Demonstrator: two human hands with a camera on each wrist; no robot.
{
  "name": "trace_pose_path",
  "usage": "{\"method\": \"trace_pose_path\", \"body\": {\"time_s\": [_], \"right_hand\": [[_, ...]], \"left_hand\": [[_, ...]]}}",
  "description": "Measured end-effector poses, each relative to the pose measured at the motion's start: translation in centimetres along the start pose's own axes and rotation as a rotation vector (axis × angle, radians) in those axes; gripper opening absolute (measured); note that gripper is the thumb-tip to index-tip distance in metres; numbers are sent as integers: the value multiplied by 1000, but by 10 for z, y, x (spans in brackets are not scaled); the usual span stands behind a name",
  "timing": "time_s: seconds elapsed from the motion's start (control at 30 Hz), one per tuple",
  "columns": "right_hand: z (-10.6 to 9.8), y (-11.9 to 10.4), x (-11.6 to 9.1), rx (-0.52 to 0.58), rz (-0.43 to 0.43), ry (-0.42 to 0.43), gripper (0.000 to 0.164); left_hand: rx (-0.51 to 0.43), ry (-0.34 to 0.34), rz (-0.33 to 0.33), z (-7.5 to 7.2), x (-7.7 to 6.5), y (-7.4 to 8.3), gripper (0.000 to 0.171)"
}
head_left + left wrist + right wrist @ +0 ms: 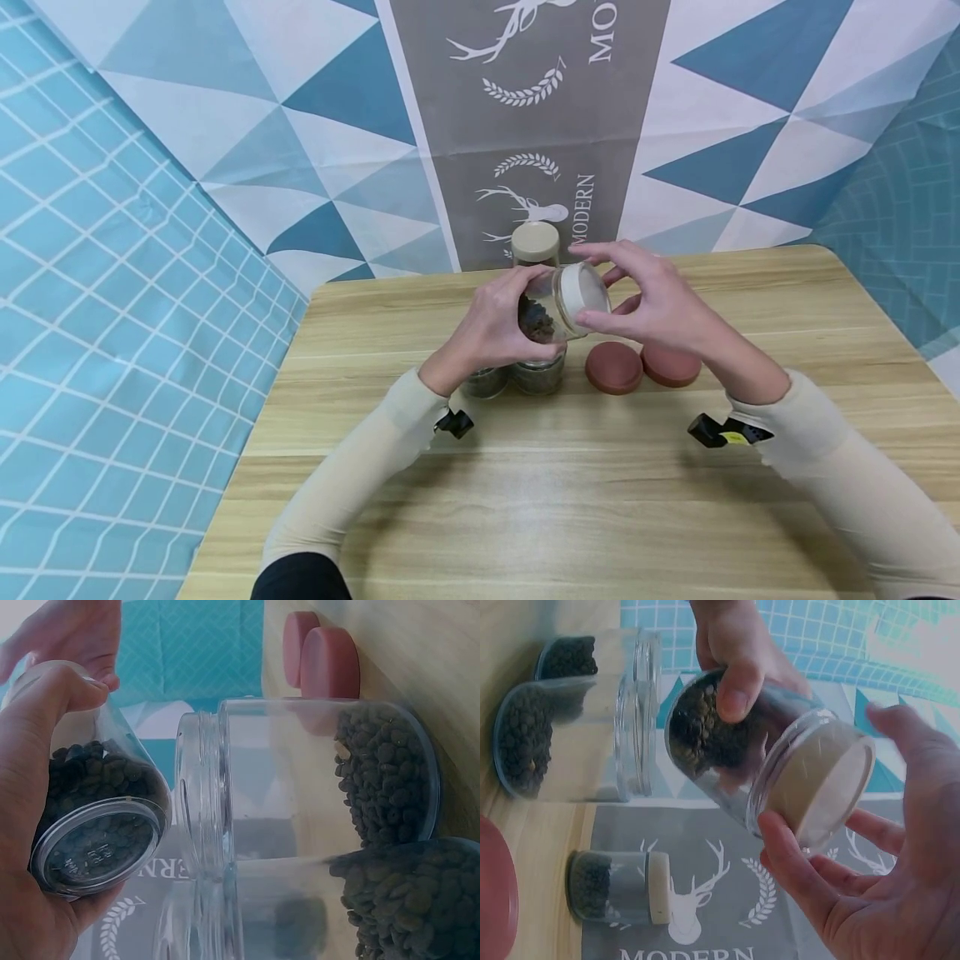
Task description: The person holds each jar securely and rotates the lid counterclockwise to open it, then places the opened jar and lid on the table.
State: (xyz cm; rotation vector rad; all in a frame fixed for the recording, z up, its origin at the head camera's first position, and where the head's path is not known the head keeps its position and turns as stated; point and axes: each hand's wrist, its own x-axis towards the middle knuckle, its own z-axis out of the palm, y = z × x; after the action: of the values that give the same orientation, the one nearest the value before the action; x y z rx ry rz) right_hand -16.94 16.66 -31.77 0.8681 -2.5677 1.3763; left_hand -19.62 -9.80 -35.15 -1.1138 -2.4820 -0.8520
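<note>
Tilted jar [546, 312] aloft, just right of centre in head view: left hand [491, 321] grips its body; right hand [652, 292] spread loosely about its cream lid [587, 287], thumb touching, forefinger apart.
Table [562, 500]: back edge just above mid-frame, along the backdrop [337, 167]; wood surface stretches through lower centre between the sleeves [360, 467]. Tilted jar: dark pellets toward base. Two open-topped jars [285, 772], side by side, part-filled with similar pellets, right of left wrist view. Capped jar [630, 877], dark contents, lower left of right wrist view. Two reddish discs [613, 368], right of centre, head view.
</note>
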Motion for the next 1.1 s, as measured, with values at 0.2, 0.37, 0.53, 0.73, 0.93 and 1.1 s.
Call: {"method": "trace_pose_path", "body": {"time_s": [0.2, 0.37, 0.53, 0.73, 0.93, 1.1], "right_hand": [[5, 0, 1, -19, -29, 13, 65], [5, 1, 1, -21, -56, 14, 66], [3, 5, 1, -33, -165, -11, 70], [1, 13, 3, -125, -355, -20, 77], [0, 17, 4, -158, -473, -20, 77], [-1, 17, 4, -149, -451, -26, 84]], "left_hand": [[5, 3, 7, 0, 0, 0, 100], [1, -1, -2, 0, -1, 1, 101], [1, 1, -1, 0, -1, 0, 101], [1, 5, 5, 0, -2, -1, 101], [1, 9, 2, 0, -2, -1, 101], [4, 12, 2, 0, -3, -2, 101]]}}
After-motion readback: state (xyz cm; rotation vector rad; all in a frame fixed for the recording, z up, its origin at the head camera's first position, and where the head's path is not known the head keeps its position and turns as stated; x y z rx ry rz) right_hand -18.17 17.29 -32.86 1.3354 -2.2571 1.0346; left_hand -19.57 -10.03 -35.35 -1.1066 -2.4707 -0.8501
